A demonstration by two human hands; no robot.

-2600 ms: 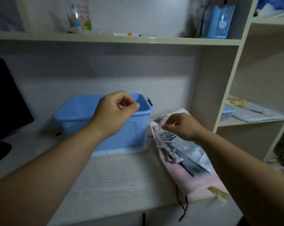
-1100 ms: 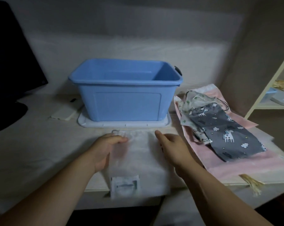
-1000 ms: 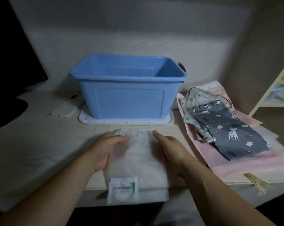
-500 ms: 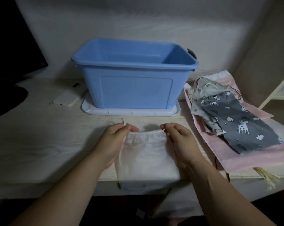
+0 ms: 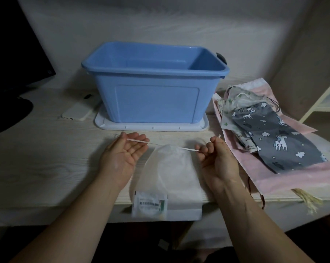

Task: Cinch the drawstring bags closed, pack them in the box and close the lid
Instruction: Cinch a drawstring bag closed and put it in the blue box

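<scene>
A white drawstring bag (image 5: pixel 171 173) lies on the desk in front of me, its bottom with a printed label (image 5: pixel 151 205) hanging over the front edge. Its mouth is gathered tight. My left hand (image 5: pixel 124 154), palm up, holds the cord's left end. My right hand (image 5: pixel 215 158), fingers curled, pinches the right end. The cord runs taut between them. The open blue box (image 5: pixel 154 103) stands behind, on its white lid (image 5: pixel 151 128).
Right of the box lies a pile of bags: a grey unicorn bag (image 5: pixel 274 133) on a white star-print bag (image 5: pixel 234 103) and a pink bag (image 5: pixel 293 175). A white phone (image 5: pixel 79 112) and a dark monitor (image 5: pixel 12 54) are at left. A shelf unit (image 5: pixel 327 103) stands at far right.
The white bag was laid flat on the desk; my hands took its cords and moved apart sideways. The bag's mouth has gone from wide to bunched shut.
</scene>
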